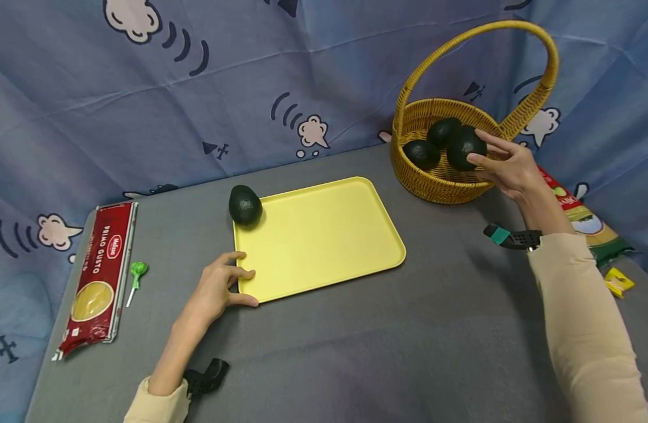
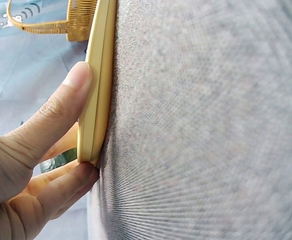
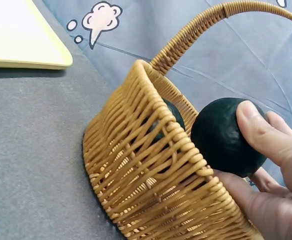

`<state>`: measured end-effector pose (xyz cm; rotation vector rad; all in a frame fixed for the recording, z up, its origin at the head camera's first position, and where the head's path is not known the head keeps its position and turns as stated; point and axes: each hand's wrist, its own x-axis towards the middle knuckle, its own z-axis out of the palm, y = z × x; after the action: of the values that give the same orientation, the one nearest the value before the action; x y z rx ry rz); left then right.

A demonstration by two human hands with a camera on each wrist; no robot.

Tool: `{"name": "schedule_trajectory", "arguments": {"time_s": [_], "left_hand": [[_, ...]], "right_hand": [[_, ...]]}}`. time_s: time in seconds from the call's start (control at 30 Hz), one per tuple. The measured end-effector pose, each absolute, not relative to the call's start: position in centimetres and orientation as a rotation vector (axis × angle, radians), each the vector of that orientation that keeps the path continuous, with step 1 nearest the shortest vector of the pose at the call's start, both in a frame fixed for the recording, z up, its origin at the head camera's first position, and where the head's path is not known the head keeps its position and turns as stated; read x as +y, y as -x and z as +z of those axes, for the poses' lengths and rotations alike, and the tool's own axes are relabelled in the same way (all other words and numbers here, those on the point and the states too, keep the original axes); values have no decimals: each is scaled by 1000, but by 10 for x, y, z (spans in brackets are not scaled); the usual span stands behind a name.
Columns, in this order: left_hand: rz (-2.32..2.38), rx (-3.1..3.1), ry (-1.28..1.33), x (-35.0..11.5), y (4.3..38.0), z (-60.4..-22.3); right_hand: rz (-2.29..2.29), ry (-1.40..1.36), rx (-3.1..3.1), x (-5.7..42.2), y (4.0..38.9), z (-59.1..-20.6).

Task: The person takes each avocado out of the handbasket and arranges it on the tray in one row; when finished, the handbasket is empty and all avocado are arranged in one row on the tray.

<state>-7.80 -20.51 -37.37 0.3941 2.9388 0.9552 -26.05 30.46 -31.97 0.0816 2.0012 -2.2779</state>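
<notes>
The right hand [image 1: 506, 164] has thumb and fingers curved round an avocado [image 1: 465, 150], spread about as wide as the fruit, at the mouth of the wicker basket [image 1: 435, 194] close to its right-hand rim. The right wrist view shows the held fruit's upper part standing higher than the nearby woven edge, though whether its underside touches anything cannot be told. Two more avocados sit inside: one [image 1: 421, 154] near the left wall, the other [image 1: 443, 131] farther back, just beside the held one. The tall handle [image 1: 477, 28] arches over the basket, one foot coming down just behind the right hand, so the near side offers the wider way out. A strip of grey cloth [image 1: 355, 352] separates the basket from the yellow tray [image 1: 324, 241], whose low rim runs round a broad bare surface. The left hand [image 1: 218, 288] grips the tray's near left corner between thumb and fingers, partly closed over the edge. Another avocado [image 1: 244, 205] stands at the far left corner (it hides that corner, so its exact seat on the rim is unclear). Well left of the tray, a red packet [image 1: 98, 273] lies lengthwise by the table's left edge, a green lollipop [image 1: 137, 270] just beside it; beyond the right forearm lie a colourful bag [image 1: 583, 217] and a small yellow wrapper [image 1: 618, 282].
</notes>
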Motion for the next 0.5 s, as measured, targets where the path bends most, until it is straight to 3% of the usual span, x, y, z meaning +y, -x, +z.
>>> {"name": "schedule_trajectory", "arguments": {"time_s": [0.3, 0.5], "left_hand": [[961, 2932, -386, -205, 77, -372], [954, 2936, -392, -204, 77, -373]], "right_hand": [[-2407, -56, 1846, 295, 243, -313], [-2494, 108, 1689, 285, 230, -314]]}}
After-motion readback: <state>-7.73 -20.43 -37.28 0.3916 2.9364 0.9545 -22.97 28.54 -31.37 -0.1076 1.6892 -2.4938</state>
